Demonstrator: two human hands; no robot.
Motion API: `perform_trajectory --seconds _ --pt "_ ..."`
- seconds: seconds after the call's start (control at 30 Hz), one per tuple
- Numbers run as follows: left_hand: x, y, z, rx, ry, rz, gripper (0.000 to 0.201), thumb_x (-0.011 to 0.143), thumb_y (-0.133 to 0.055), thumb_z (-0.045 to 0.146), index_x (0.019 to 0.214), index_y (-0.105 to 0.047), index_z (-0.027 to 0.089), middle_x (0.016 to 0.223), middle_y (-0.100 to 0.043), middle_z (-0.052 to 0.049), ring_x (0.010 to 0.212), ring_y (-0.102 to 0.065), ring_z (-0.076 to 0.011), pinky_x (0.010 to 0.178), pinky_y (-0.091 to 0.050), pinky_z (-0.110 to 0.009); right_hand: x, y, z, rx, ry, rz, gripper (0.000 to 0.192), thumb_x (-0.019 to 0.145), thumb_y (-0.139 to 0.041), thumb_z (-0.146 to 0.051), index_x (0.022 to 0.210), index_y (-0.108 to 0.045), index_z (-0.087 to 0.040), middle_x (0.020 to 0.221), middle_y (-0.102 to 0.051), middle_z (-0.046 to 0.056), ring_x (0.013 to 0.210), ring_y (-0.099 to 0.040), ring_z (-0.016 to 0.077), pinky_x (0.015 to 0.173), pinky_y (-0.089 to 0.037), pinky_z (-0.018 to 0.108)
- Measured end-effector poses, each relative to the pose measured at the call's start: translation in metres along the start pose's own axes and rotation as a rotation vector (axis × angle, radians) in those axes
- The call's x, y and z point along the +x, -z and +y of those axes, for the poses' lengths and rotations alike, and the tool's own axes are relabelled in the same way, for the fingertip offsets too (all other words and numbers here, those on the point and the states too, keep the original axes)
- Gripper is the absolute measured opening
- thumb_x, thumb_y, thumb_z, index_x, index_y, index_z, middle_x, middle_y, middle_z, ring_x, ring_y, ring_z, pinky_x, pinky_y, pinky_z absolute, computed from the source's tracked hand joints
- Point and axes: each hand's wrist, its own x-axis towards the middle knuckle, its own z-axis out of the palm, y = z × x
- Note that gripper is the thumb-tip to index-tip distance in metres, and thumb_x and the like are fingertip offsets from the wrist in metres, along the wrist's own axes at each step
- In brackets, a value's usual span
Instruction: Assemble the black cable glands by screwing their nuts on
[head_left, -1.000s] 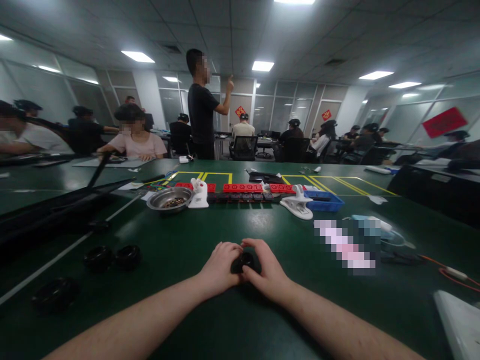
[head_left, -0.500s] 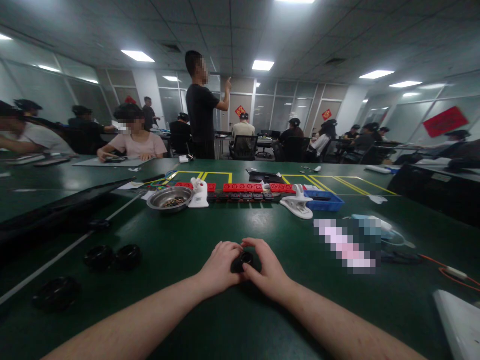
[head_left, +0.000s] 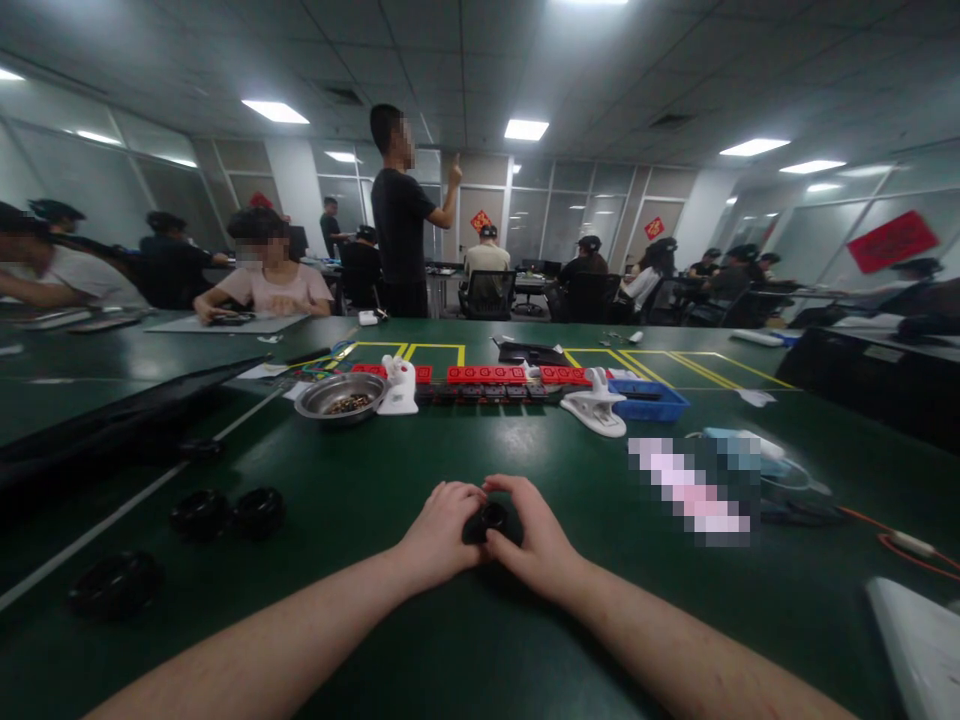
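head view, our hands: we have our left hand (head_left: 439,532) and right hand (head_left: 534,540) together at 6 o'clock on the green tabletop (head_left: 420,470), thumbs and fingertips meeting.
grip, left: clenched around the left side of a small black round part (head_left: 487,520).
grip, right: clenched around the right side of the same part, index finger curled over its top.
black round part: it sits between our two hands, low on the tabletop; we cannot tell whether it touches the surface.
8 o'clock: two black rings (head_left: 229,512) lie side by side, touching, well apart from our hands; a third black ring (head_left: 112,585) lies nearer the edge.
11 o'clock: a metal bowl (head_left: 339,397) with small dark bits inside, a white clamp stand (head_left: 399,388) just beside it on its right.
12 o'clock: a row of red blocks (head_left: 487,375) runs across the tabletop, dark pieces lined up in front of it.
1 o'clock: a second white clamp (head_left: 596,410) lies tilted, next to a blue tray (head_left: 649,402).
3 o'clock: a blurred patch hides what lies there; an orange cable (head_left: 911,545) trails past it.
far side: a seated person in pink (head_left: 270,285) works at 10 o'clock; a standing person in black (head_left: 401,225) raises one hand.
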Motion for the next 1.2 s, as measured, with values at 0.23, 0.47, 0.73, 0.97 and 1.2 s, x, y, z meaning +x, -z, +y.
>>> perform_trajectory --seconds 0.23,0.47,0.73,0.97,1.2 --pt "-0.0012 -0.0005 -0.0018 -0.014 0.001 -0.011 0.036 0.062 -0.063 0.031 0.096 -0.055 0.021 0.105 -0.054 -0.004 0.1 -0.046 -0.023 0.093 -0.03 -0.04 0.0022 -0.0004 -0.0011 -0.044 -0.068 0.023 0.043 0.064 -0.061 -0.018 0.103 -0.044 -0.019 0.098 -0.051 0.006 0.092 -0.048 0.0208 0.082 -0.039 0.038" --pt "-0.0003 0.0002 -0.0003 -0.019 0.016 -0.013 0.04 0.063 -0.061 0.028 0.102 -0.053 0.021 0.105 -0.054 -0.004 0.1 -0.045 -0.0235 0.093 -0.029 -0.04 -0.0001 0.0006 -0.0021 0.015 0.016 -0.041 0.046 0.064 -0.049 -0.007 0.107 -0.042 -0.019 0.101 -0.05 0.006 0.095 -0.047 0.0194 0.085 -0.039 0.036" --pt "-0.0002 -0.0009 -0.0018 -0.021 0.018 -0.022 0.036 0.062 -0.063 0.032 0.095 -0.056 0.021 0.105 -0.054 -0.004 0.1 -0.046 -0.0237 0.094 -0.028 -0.041 0.0016 -0.0011 0.0005 -0.047 -0.052 0.039 0.042 0.065 -0.059 -0.019 0.104 -0.043 -0.019 0.098 -0.051 0.007 0.093 -0.047 0.0212 0.082 -0.039 0.038" --pt "0.0004 -0.0034 -0.0033 -0.015 0.01 -0.014 0.045 0.061 -0.062 0.028 0.104 -0.052 0.022 0.106 -0.054 -0.004 0.1 -0.046 -0.0234 0.09 -0.032 -0.038 0.0005 -0.0002 -0.0009 -0.004 0.003 -0.017 0.042 0.063 -0.049 -0.007 0.103 -0.044 -0.019 0.098 -0.052 0.006 0.092 -0.048 0.0191 0.083 -0.04 0.036" --pt "0.0006 -0.0017 -0.0013 0.008 0.011 -0.009 0.033 0.062 -0.062 0.034 0.093 -0.056 0.022 0.104 -0.055 -0.004 0.099 -0.046 -0.0233 0.091 -0.031 -0.039 -0.0002 -0.0014 0.0013 -0.029 -0.028 0.047 0.044 0.066 -0.056 -0.017 0.107 -0.041 -0.019 0.103 -0.048 0.007 0.098 -0.046 0.0215 0.086 -0.037 0.039"
